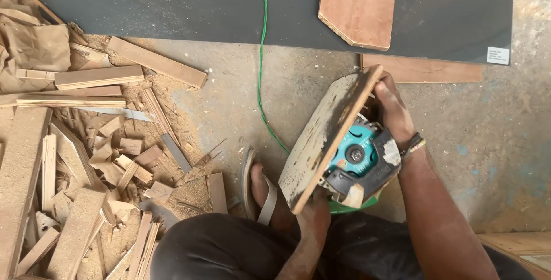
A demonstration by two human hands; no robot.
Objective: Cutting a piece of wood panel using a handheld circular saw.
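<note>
Grey board [172, 4] upper frame, wood offcuts [86, 159] left (sawdust everywhere). Centre-right: teal circular saw [359, 159] with wooden base plate [321, 136]; left hand [314, 214] grips plate's lower end, right hand [393, 107] closed around top.

Bare-armed person wears dark grey trousers [229, 248], a grey-strapped flip-flop sandal [259, 191], and dark and beaded bracelets [414, 144] above the trousers.

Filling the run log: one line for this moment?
left hand: grips saw base | right hand: on top | cord: green, on floor
</note>
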